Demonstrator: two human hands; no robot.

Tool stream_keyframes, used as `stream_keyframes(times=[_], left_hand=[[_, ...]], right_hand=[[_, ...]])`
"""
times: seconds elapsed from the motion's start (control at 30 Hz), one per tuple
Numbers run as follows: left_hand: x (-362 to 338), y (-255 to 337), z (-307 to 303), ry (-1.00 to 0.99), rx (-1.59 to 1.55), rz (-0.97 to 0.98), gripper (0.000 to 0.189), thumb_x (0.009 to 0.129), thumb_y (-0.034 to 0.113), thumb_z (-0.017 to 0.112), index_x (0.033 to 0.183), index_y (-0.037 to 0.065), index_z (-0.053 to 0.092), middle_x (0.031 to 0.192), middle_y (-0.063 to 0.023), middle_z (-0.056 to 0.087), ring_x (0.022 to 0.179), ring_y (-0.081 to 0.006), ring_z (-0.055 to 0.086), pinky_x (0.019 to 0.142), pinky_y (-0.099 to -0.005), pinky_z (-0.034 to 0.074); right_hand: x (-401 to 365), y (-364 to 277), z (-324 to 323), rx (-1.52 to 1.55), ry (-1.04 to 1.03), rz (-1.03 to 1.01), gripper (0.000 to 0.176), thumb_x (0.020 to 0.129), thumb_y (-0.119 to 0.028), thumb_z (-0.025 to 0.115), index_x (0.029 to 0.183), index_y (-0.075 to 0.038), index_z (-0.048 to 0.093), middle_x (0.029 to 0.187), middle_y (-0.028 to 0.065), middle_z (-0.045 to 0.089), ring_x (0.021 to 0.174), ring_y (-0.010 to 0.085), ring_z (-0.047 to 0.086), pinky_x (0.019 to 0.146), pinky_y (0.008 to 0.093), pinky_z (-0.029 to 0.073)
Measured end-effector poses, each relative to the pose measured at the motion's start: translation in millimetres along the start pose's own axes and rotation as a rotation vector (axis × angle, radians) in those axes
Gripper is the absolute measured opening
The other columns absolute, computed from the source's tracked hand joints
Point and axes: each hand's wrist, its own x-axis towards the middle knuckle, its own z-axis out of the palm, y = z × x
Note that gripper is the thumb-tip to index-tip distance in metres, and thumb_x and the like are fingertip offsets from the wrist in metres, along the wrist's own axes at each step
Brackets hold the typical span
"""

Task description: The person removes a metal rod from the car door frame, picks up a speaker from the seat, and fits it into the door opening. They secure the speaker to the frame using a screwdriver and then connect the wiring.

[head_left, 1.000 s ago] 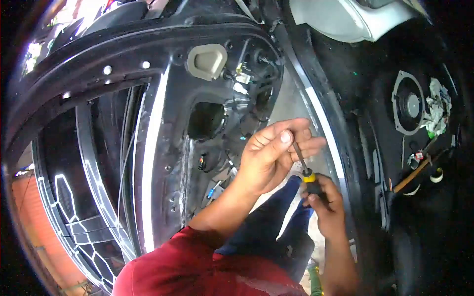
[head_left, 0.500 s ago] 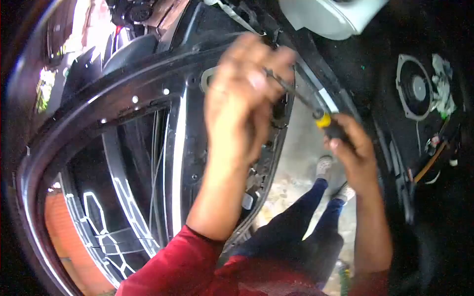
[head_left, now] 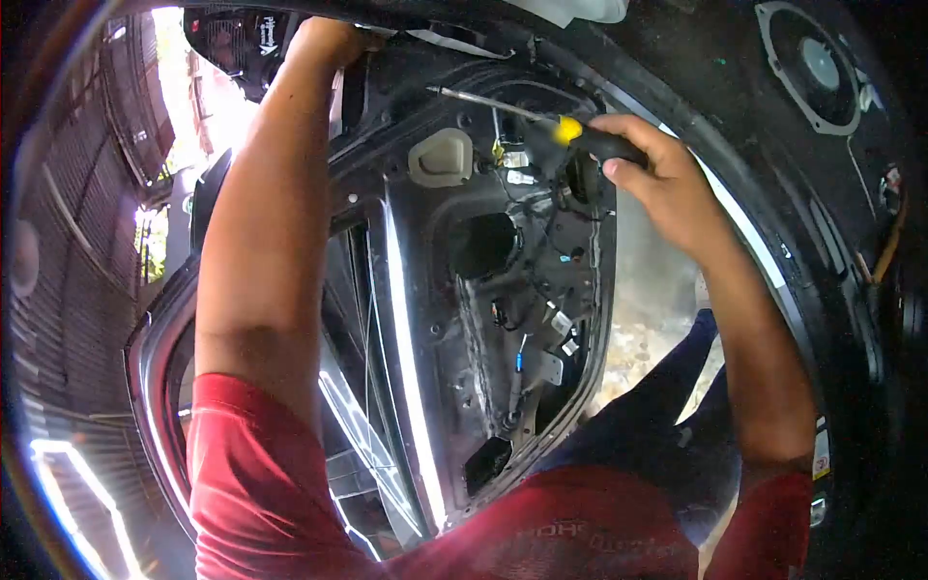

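Observation:
My right hand (head_left: 652,174) grips the black handle of a screwdriver (head_left: 493,103) with a yellow collar. Its thin metal shaft points left, in front of a black car door (head_left: 416,261) stripped of its trim panel. My left hand (head_left: 333,43) is stretched far forward to the top of the view, near the door's far end and beside a dark thing with white lettering (head_left: 261,39). Its fingers are mostly hidden behind the back of the hand.
Openings, wiring and small connectors (head_left: 561,319) show on the bare door. A round speaker (head_left: 817,68) sits at the upper right among dark car parts. The door's window frame (head_left: 150,377) curves along the left, and a corrugated wall (head_left: 72,242) stands beyond it.
My left hand has moved away from the screwdriver's tip, up and to the left. The screwdriver has swung flatter and moved left in my right hand. The whole view has shifted.

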Motion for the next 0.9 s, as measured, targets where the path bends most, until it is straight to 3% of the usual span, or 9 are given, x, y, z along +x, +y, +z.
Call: stream_keyframes(times=[0.07, 0.13, 0.23, 0.33, 0.43, 0.67, 0.8, 0.83, 0.9], left_hand=[[16.6, -21.2, -0.1, -0.076, -0.159, 0.164, 0.060, 0.083, 0.038, 0.085, 0.135, 0.015, 0.070, 0.129, -0.0139, 0.074, 0.117, -0.0328, 0.070, 0.104, -0.0444, 0.054], [-11.1, 12.5, -12.7, 0.102, 0.506, 0.362, 0.060, 0.083, 0.036, 0.086, 0.137, 0.017, 0.069, 0.135, -0.0129, 0.071, 0.128, -0.0308, 0.064, 0.113, -0.0442, 0.048], [-20.4, 52.2, -38.5, -0.577, 1.309, 0.230, 0.054, 0.088, 0.033, 0.082, 0.138, 0.021, 0.067, 0.137, -0.0128, 0.069, 0.133, -0.0326, 0.059, 0.116, -0.0455, 0.044], [24.5, -48.6, -15.6, -0.273, 0.731, 0.780, 0.062, 0.087, 0.032, 0.082, 0.144, 0.023, 0.061, 0.143, -0.0127, 0.065, 0.134, -0.0348, 0.058, 0.114, -0.0460, 0.046], [25.8, -42.4, 0.6, -0.077, 0.470, 0.318, 0.080, 0.080, 0.032, 0.087, 0.151, 0.017, 0.053, 0.145, -0.0163, 0.061, 0.134, -0.0371, 0.058, 0.113, -0.0457, 0.048], [-14.6, 31.9, -28.5, -0.576, 0.224, 0.144, 0.043, 0.105, 0.022, 0.054, 0.143, 0.003, 0.060, 0.135, -0.0249, 0.067, 0.121, -0.0342, 0.070, 0.096, -0.0460, 0.064], [-38.6, 59.2, -59.8, -0.671, 0.392, 0.094, 0.045, 0.106, 0.023, 0.057, 0.148, 0.006, 0.055, 0.137, -0.0213, 0.066, 0.117, -0.0323, 0.071, 0.087, -0.0441, 0.068], [-39.8, 55.7, -65.9, -0.603, 0.779, 0.537, 0.046, 0.104, 0.021, 0.061, 0.147, 0.006, 0.056, 0.136, -0.0212, 0.067, 0.110, -0.0324, 0.074, 0.083, -0.0425, 0.068], [-49.2, 59.5, -66.8, -0.499, 1.157, 0.986, 0.046, 0.102, 0.018, 0.064, 0.147, 0.007, 0.057, 0.135, -0.0211, 0.068, 0.103, -0.0325, 0.076, 0.079, -0.0408, 0.069]], right_hand=[[8.6, 10.4, 4.0, 0.019, -0.012, 0.011, 0.037, 0.096, -0.007, 0.066, 0.133, -0.003, 0.065, 0.120, 0.0127, 0.071, 0.115, 0.0219, 0.065, 0.104, 0.0356, 0.048], [17.3, 15.4, 5.6, -0.084, 0.014, -0.079, 0.037, 0.095, -0.008, 0.067, 0.131, -0.002, 0.065, 0.121, 0.0161, 0.072, 0.115, 0.0242, 0.065, 0.104, 0.0373, 0.049], [34.4, 20.8, 11.3, -0.093, 0.021, -0.092, 0.035, 0.095, -0.010, 0.068, 0.130, -0.003, 0.066, 0.120, 0.0184, 0.072, 0.114, 0.0272, 0.067, 0.103, 0.0390, 0.049], [53.8, 20.4, 18.3, -0.124, 0.051, -0.089, 0.035, 0.095, -0.013, 0.069, 0.129, -0.007, 0.067, 0.109, 0.0180, 0.074, 0.104, 0.0283, 0.070, 0.096, 0.0402, 0.052], [72.1, 13.9, 22.5, -0.243, 0.070, -0.041, 0.037, 0.095, -0.016, 0.071, 0.131, -0.011, 0.068, 0.097, 0.0182, 0.073, 0.091, 0.0296, 0.071, 0.086, 0.0424, 0.054], [92.0, 9.0, 32.0, -0.277, 0.052, 0.023, 0.039, 0.096, -0.013, 0.070, 0.134, -0.008, 0.067, 0.104, 0.0129, 0.073, 0.096, 0.0232, 0.067, 0.089, 0.0370, 0.051], [97.6, 12.6, 44.4, -0.255, 0.089, -0.110, 0.036, 0.096, -0.013, 0.070, 0.132, -0.011, 0.068, 0.103, 0.0151, 0.073, 0.092, 0.0262, 0.068, 0.087, 0.0396, 0.053], [101.4, 14.0, 43.7, -0.262, 0.039, -0.048, 0.036, 0.096, -0.012, 0.069, 0.132, -0.011, 0.068, 0.107, 0.0167, 0.074, 0.097, 0.0282, 0.071, 0.089, 0.0407, 0.054], [105.1, 13.7, 47.7, -0.257, 0.061, -0.059, 0.036, 0.096, -0.012, 0.069, 0.131, -0.011, 0.068, 0.108, 0.0173, 0.074, 0.099, 0.0293, 0.071, 0.090, 0.0412, 0.054]])
